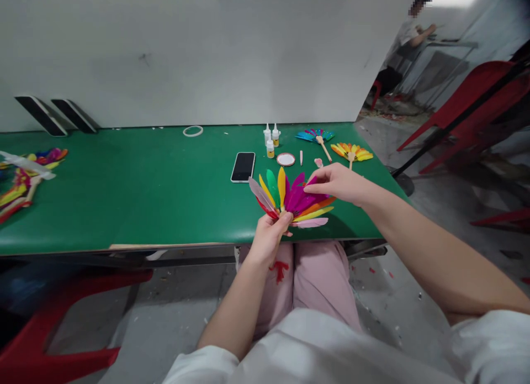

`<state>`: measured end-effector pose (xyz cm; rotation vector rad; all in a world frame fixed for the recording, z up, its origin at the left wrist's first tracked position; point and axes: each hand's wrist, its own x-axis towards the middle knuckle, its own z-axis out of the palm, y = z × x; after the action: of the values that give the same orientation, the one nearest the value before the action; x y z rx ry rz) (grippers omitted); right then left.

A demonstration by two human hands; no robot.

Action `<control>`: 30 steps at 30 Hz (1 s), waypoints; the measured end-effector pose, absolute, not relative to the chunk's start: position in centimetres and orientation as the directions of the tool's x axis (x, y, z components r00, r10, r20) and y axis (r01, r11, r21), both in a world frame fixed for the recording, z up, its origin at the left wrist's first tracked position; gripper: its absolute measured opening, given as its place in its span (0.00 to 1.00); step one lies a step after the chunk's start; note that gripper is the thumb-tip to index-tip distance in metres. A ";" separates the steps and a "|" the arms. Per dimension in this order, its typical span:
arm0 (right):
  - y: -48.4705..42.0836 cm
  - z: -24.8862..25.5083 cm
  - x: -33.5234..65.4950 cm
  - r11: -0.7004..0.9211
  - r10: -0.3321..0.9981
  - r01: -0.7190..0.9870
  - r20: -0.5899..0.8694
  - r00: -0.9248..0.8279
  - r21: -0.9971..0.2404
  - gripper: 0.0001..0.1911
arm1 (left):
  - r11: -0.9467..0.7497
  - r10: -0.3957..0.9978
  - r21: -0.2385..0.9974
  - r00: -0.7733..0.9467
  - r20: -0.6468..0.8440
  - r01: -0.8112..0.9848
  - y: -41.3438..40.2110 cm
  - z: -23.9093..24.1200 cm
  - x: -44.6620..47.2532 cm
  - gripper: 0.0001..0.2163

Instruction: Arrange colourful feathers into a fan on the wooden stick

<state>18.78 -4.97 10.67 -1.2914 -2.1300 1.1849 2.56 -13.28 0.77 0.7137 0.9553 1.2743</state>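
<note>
A fan of many-coloured feathers (281,190) is held up over the front edge of the green table. My left hand (271,232) grips its base, thumb on top, with a red tassel (280,271) hanging below. Above the fan's right side, my right hand (337,182) is closed in a pinch on a magenta feather (317,199). Beyond my right hand lie a yellow-orange feather fan (351,152) and a blue feather fan (315,135), both with wooden handles.
Small glue bottles (270,148), a round white-topped dish (285,159) and a phone (243,167) are on the green table (165,196). More feather fans (25,185) lie at the left. A white panel (207,58) closes off the back. Red chairs (467,108) stand around; a person sits far right.
</note>
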 end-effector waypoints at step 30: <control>-5.0 11.5 19.1 0.178 0.835 0.528 -0.157 -0.528 -0.830 0.16 | 0.169 0.985 0.906 0.032 -0.170 -0.387 -13.3 1.0 2.7 0.12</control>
<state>19.11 -4.96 11.49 -1.2938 -2.1264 1.2830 2.68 -13.31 0.97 0.7904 0.9919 1.2467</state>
